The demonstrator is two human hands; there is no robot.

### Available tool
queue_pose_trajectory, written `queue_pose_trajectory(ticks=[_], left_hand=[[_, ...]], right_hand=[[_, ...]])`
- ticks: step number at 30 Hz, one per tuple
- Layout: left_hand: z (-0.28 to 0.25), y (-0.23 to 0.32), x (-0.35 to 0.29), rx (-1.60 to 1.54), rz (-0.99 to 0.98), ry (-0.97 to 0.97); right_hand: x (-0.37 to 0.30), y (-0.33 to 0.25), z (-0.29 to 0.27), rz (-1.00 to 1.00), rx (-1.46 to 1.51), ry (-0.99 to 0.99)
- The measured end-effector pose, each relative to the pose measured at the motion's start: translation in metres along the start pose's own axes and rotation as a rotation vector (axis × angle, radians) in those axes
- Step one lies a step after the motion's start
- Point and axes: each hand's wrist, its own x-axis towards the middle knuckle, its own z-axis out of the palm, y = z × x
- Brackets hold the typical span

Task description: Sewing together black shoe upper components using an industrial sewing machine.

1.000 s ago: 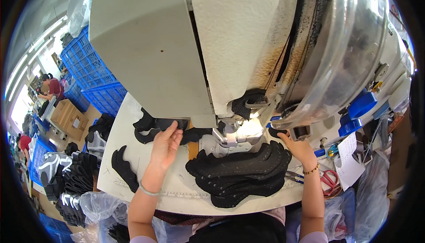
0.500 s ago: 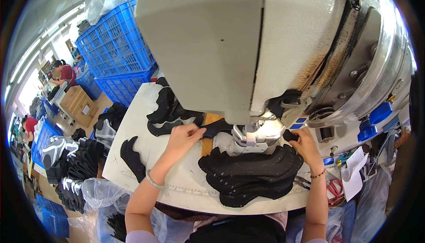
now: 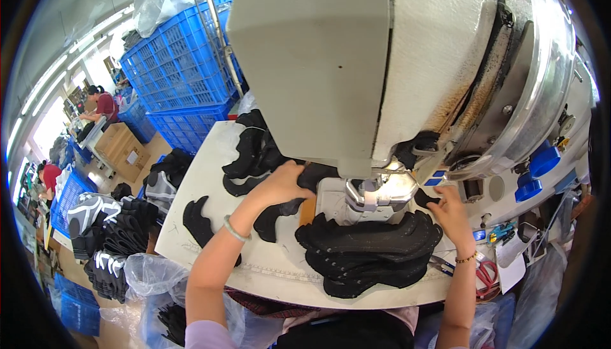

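Note:
My left hand (image 3: 280, 185) is over the sewing table left of the machine's foot, its thumb spread from its fingers. A dark curved piece (image 3: 316, 174) lies just beyond its fingertips; whether they touch is hard to see. Below this hand, a loose curved black piece (image 3: 272, 222) rests on the table. On the right of the lit metal foot (image 3: 382, 191), my right hand (image 3: 450, 210) pinches the end of a black piece (image 3: 422, 197), whose rest is hidden by the foot. A stack of scalloped black pieces (image 3: 366, 253) lies in front of the foot.
The large machine head (image 3: 312, 62) hangs over the work. More black pieces (image 3: 245, 155) lie at the far left of the table, one (image 3: 198, 222) nearer. Red-handled scissors (image 3: 487, 279) are at right. Blue crates (image 3: 181, 62) and two people stand farther left.
My left hand has come off the piece it pinched and moved farther away and right, its thumb now spread. A loose piece now shows below it. The view has shifted slightly.

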Motion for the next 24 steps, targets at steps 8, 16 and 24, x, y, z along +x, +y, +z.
queue_pose_trajectory(ticks=[8, 16, 24], left_hand=[[-0.035, 0.048, -0.096, -0.894, -0.129, 0.503], [-0.025, 0.076, -0.133, -0.866, -0.086, 0.611], [-0.018, 0.069, -0.157, -0.922, -0.116, 0.698]], right_hand=[[-0.031, -0.151, -0.012, -0.1, 0.306, -0.016], [-0.018, -0.21, 0.072, -0.365, 0.617, -0.365], [-0.024, -0.228, 0.111, -0.355, 0.717, -0.385]])
